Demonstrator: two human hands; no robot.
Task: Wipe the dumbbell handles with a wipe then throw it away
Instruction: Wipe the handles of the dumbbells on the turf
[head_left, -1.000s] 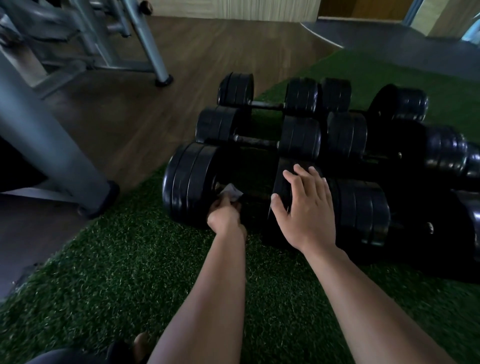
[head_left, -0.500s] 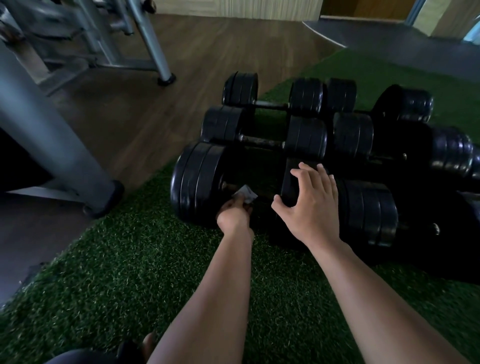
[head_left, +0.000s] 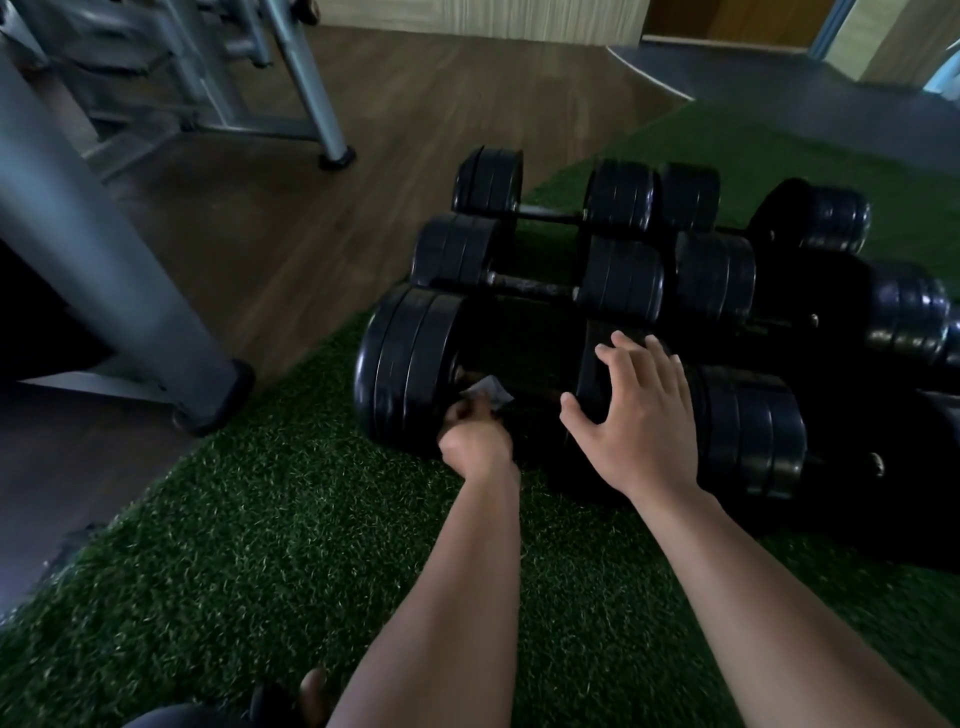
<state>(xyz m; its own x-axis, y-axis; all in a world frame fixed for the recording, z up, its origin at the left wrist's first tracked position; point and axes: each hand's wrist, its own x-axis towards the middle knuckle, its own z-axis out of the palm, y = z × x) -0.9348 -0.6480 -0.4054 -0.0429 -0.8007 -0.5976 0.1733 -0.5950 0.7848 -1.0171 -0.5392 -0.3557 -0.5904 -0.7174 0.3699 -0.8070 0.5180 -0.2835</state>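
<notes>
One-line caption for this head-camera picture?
Left hand wipes the nearest dumbbell's handle with a wipe; right hand steadies its plates.

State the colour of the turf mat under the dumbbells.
Dark green, flecked with paler blades; the turf mat shows best in the head view, the only one given.

**Around me on the gym floor**

Green artificial turf (head_left: 260, 571) lies under me, its edge running diagonally against brown wood-look flooring (head_left: 415, 104); to my left a thick grey machine post (head_left: 104, 260) slants down to a black rubber foot (head_left: 218, 400); farther back, a thinner grey frame leg (head_left: 306, 83) stands on the wood; pale wall panelling (head_left: 467, 13) runs along the far side.
</notes>
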